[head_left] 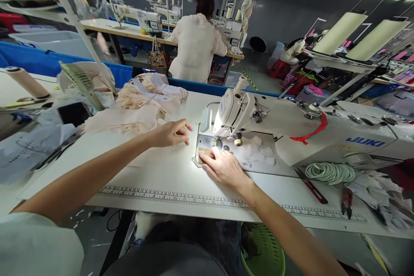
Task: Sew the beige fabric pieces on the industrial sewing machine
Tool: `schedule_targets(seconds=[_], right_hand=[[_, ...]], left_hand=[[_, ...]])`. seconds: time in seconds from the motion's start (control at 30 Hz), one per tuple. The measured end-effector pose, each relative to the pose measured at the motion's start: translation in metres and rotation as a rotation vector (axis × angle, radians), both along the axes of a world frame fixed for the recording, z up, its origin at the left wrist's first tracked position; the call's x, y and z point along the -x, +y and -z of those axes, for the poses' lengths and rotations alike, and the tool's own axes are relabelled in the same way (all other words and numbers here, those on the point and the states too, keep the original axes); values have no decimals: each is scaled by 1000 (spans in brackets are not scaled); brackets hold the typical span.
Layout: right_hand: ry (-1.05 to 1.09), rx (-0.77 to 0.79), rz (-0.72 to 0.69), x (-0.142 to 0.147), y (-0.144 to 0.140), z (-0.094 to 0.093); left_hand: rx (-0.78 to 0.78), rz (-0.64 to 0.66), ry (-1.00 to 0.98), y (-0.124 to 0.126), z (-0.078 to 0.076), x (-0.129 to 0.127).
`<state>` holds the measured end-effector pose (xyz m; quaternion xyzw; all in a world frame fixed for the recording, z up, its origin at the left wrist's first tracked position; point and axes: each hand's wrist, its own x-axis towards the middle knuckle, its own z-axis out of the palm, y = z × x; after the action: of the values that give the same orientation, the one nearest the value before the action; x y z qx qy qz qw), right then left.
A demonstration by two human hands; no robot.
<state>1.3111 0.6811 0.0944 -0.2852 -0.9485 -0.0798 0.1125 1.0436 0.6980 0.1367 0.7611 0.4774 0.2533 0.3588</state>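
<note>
My right hand (223, 167) presses flat on fabric (204, 155) at the JUKI sewing machine (323, 138); my left hand (171, 133) rests loosely curled, empty.

This is a garment sewing workshop. A white Juki sewing machine (291, 131) stands on a long white table (155, 181) with a ruler printed along its near edge. Left of the machine lies a heap of pale fabric pieces (136, 108). Behind it a person in a white top (197, 47) sits at another row of machines (139, 15). Right of it stand large thread cones (339, 32).
</note>
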Motion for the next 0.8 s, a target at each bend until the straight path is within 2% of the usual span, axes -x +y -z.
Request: schedule_targets(seconds=[0.2, 0.33, 0.43, 0.6, 0.8], right_hand=[[17, -94, 8, -14, 2, 3], [108, -114, -17, -20, 0, 7], [156, -102, -42, -22, 4, 10], [194, -144, -95, -28, 13, 13], [178, -136, -64, -29, 12, 11]], left_hand=[[185, 77, -155, 1, 11, -39], [280, 40, -215, 1, 16, -59], [334, 71, -226, 6, 21, -67], [338, 47, -133, 17, 29, -70], [279, -47, -80, 10, 33, -72]])
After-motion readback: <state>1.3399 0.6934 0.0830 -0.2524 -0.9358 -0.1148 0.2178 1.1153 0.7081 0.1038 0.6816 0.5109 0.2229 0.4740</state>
